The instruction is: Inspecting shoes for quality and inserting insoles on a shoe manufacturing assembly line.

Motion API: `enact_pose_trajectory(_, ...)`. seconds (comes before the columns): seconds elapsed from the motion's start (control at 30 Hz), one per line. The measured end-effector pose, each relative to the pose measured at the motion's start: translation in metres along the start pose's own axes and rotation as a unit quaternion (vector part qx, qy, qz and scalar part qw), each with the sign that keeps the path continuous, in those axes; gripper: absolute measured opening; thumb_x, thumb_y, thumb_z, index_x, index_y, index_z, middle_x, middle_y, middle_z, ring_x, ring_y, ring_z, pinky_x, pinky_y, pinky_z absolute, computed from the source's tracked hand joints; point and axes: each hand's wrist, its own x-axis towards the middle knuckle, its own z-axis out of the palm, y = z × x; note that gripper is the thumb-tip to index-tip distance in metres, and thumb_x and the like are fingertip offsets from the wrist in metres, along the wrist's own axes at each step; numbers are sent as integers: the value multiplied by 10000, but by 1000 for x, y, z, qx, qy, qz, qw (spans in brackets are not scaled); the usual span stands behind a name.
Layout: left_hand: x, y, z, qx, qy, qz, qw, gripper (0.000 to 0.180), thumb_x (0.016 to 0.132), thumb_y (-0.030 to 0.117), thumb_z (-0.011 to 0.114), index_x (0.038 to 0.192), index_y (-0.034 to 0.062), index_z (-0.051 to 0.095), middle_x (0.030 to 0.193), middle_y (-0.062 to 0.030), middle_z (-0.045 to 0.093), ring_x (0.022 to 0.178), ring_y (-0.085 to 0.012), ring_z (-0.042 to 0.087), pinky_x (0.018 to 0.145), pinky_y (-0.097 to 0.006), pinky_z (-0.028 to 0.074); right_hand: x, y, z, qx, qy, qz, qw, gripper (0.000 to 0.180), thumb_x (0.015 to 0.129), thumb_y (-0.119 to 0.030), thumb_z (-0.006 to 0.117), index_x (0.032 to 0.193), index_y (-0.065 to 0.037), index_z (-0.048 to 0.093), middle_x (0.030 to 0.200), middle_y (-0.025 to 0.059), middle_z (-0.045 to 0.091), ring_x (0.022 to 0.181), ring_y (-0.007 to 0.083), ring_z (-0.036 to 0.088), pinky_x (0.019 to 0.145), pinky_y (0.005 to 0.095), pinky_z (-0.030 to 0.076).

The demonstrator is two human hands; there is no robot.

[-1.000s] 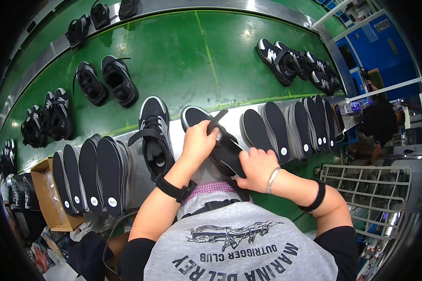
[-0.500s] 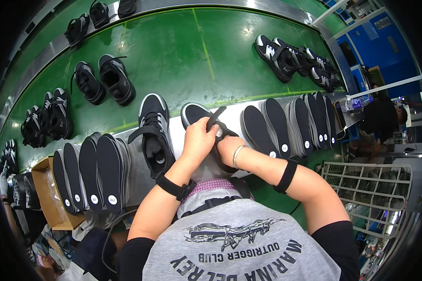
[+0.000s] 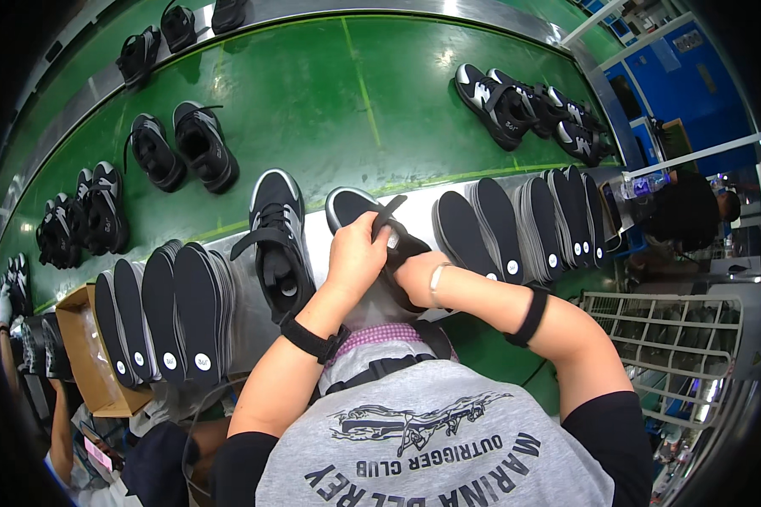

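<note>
While our left hand (image 3: 357, 253) curls closed over the collar of a black sneaker (image 3: 372, 230) with a white sole rim, our right hand (image 3: 407, 272) is pushed down into the shoe's opening, so we cannot tell how far its fingers are spread. A black insole (image 3: 387, 215) sticks up out of the shoe between the two hands, flat and tongue-shaped. The sneaker lies on the pale strip of the table (image 3: 320, 245), toe pointing away from us, just beside a second black sneaker (image 3: 276, 241) whose straps hang loose.

To the right, a fanned row of dark insoles (image 3: 516, 228) stands on edge, close to our right forearm; to the left, another stack of insoles (image 3: 165, 308) with small white round stickers leans beside a cardboard box (image 3: 89, 355). The open room lies ahead: the green conveyor belt (image 3: 355, 110), smooth and glossy, runs wide across the view with pairs of finished black shoes (image 3: 177, 148) spaced well apart on it. A wire rack (image 3: 676, 338) sits at our right, near the table's edge.
</note>
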Motion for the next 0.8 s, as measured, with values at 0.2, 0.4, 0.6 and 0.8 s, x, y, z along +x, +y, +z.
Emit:
enact_pose_trajectory(0.2,1,1,3,-13,11,2,1000,170,746,142,569,852,9,578,660,-174,580,644,-335,573,578,-381,433,-18,9,16,59,-21,-42,997,457,714,-228,483,1082,42,455,877,202,603,926,287,566,950,524,218)
enact_pose_trajectory(0.4,0,4,3,-13,-17,-16,1000,180,753,153,565,859,8,574,652,-166,578,631,-328,568,576,-370,427,-8,16,21,74,-45,-49,995,565,713,-222,478,1177,83,374,923,223,593,958,310,552,988,526,149)
enact_pose_trajectory(0.6,0,4,3,-71,-24,-9,997,180,789,141,553,849,-28,542,656,-118,563,606,-119,505,578,-277,408,-19,13,19,59,-23,-36,997,487,719,-198,452,1124,71,424,1026,212,561,1014,294,526,996,536,99)
enact_pose_trajectory(0.8,1,0,7,-55,-41,-28,997,191,806,155,541,897,-12,556,686,-70,566,638,-91,486,604,-240,406,-14,14,26,15,-6,-31,999,384,724,-176,451,1041,26,534,999,171,584,1003,276,536,966,604,47)
